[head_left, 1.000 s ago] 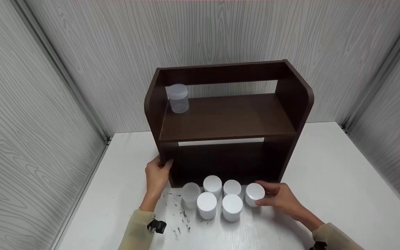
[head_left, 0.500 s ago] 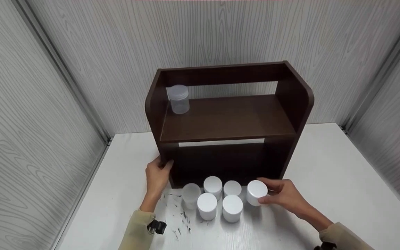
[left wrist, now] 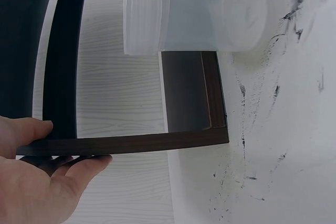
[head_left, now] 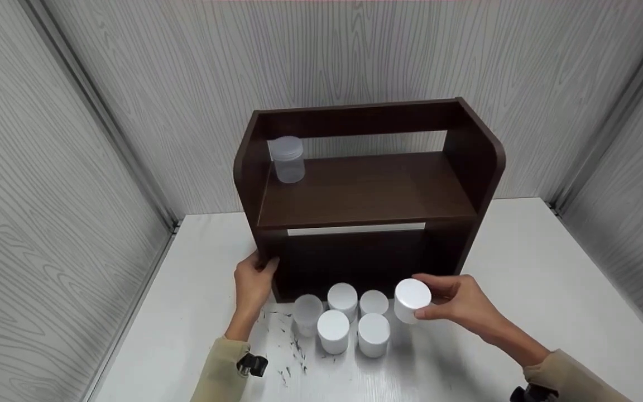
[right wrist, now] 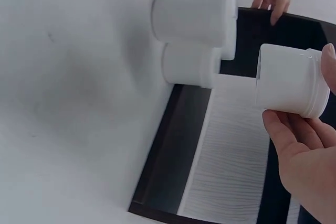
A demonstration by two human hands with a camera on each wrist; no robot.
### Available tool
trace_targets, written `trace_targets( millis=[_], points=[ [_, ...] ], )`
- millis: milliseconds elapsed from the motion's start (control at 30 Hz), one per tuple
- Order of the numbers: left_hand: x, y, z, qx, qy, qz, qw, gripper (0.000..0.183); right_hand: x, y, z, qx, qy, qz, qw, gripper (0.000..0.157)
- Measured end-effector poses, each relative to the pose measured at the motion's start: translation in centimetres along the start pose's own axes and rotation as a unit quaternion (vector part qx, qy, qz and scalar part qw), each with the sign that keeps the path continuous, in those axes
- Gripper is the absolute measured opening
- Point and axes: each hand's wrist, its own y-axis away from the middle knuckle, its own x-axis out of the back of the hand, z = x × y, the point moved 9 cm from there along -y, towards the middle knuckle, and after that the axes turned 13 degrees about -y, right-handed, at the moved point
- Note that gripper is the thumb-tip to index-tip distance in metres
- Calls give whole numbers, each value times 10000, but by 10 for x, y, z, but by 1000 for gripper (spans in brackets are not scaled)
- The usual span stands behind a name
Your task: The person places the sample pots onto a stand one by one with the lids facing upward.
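Note:
Between the thumb and fingers of my right hand is a white lidded jar, held upright above the table; the right wrist view shows the white jar apart from the others. My left hand grips the left side panel of a dark brown two-tier shelf, thumb inside and fingers outside, as the left wrist view confirms. In front of the shelf stand several white jars and a translucent jar. Another translucent jar sits at the left end of the upper tier.
The white table carries dark scuff marks left of the jars. Grey wood-grain walls enclose the back and both sides. The shelf's lower compartment opens behind the row of jars.
My right hand has raised the white jar off the table, moving it slightly up and toward the shelf. The left hand and the other jars stay where they were.

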Motion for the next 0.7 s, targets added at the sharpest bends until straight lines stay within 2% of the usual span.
trace_targets(
  millis=[333,700],
  points=[
    [0,1,-1,31,-61,51,10000,29,-14,-3,-46,259,23,30,9997,73],
    [2,0,0,0,-8,42,10000,32,-26,-20,-91,450,135,89,9989,70]
  ],
)
